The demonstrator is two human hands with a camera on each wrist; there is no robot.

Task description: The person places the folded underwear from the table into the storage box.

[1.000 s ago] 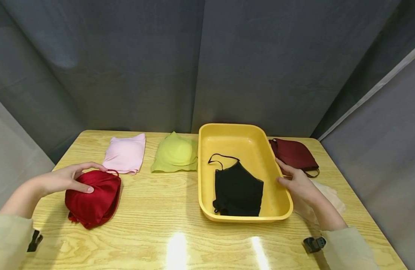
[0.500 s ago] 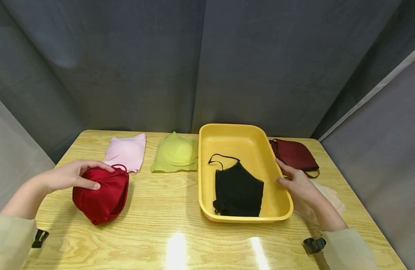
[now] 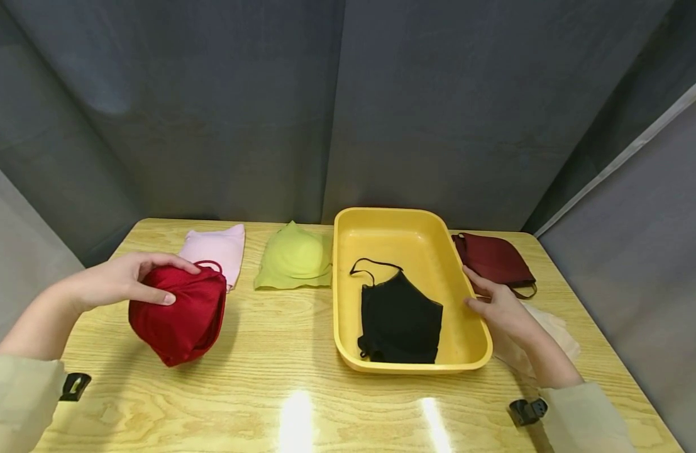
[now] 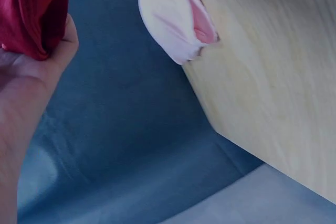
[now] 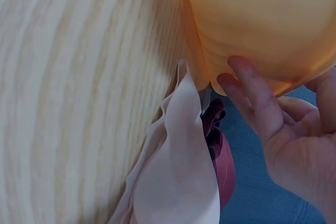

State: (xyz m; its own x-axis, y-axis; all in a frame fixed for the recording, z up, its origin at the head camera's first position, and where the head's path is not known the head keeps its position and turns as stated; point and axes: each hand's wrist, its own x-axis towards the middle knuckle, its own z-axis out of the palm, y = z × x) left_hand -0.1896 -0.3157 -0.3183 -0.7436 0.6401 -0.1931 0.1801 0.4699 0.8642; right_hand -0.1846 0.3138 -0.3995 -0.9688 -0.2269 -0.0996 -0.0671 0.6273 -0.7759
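The red garment (image 3: pixel 183 321) hangs above the left part of the wooden table (image 3: pixel 280 333), pinched in the left hand (image 3: pixel 120 278). To its right, the yellow tray (image 3: pixel 421 251) holds 1 black garment (image 3: pixel 401 324); the right hand (image 3: pixel 503 309) grips the tray's right side. The pink garment (image 3: pixel 219 245) and lime garment (image 3: pixel 293 259) lie left of the tray.

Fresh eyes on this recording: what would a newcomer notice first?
Probably the big yellow tray, right of centre on the table, with a black garment lying in it. Next, the shiny red garment, gripped by the left hand at the table's left side.
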